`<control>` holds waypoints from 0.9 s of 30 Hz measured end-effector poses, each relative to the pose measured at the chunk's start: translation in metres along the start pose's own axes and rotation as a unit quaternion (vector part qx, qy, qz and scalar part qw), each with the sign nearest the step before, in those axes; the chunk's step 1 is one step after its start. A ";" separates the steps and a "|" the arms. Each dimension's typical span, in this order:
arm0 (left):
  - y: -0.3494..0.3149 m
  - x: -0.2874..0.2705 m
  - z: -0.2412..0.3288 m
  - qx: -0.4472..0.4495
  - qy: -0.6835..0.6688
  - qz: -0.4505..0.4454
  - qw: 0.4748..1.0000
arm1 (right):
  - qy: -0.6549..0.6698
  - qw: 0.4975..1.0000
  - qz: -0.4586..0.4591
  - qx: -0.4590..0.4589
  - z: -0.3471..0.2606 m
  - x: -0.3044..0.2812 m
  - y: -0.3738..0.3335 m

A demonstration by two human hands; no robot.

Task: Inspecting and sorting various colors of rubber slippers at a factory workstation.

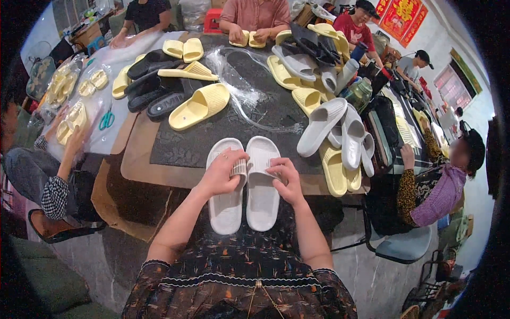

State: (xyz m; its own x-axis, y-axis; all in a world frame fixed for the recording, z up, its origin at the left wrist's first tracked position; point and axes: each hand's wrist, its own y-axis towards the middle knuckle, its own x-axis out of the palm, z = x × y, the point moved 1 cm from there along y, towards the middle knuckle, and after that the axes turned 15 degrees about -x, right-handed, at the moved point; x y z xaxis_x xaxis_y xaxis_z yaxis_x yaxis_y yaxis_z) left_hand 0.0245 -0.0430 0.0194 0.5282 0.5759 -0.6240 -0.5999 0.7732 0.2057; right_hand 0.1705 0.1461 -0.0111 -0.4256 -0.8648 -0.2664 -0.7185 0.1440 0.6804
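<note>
Left hand (226, 173) closed on the strap of the left slipper (226, 212), fingers bent over the top, a ring on one finger. Right hand (287, 181) grasping the right slipper (263, 207) at the strap's outer side, fingers curled. Forearms bare, angled forward and inward. Pale pair side by side, toes pointing away from the body, heels past the near edge of the surface (139, 165); cannot tell whether they rest on it. Ahead, clear plastic (249, 101) on a dark mat (180, 149). Markings: light lettering inside a black slipper (166, 106), left pile; small dark mark at the heel of a yellow slipper (199, 108) beside it; pale print inside a grey slipper (352, 138), right pile; gold characters on a red poster (399, 21), upper right wall.
</note>
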 end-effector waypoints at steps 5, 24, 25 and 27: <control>0.004 0.009 0.010 -0.001 0.092 0.022 0.996 | -0.034 0.999 -0.006 -0.007 0.014 -0.006 0.020; -0.002 0.020 0.003 0.044 0.153 0.053 0.986 | -0.458 0.877 0.033 0.137 0.129 -0.005 0.107; -0.005 0.018 0.007 0.039 0.153 0.053 0.986 | -0.468 0.876 0.054 0.104 0.124 -0.008 0.106; -0.002 0.016 0.007 0.035 0.149 0.056 0.987 | -0.476 0.874 0.072 0.069 0.120 -0.015 0.109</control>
State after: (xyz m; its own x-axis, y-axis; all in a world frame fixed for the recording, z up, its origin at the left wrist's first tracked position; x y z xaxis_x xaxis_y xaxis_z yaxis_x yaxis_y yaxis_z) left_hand 0.0387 -0.0335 0.0142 0.2556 0.5627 -0.7862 -0.5961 0.7319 0.3300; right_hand 0.0329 0.2328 -0.0146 -0.7346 -0.0505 -0.6766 -0.6513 0.3322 0.6823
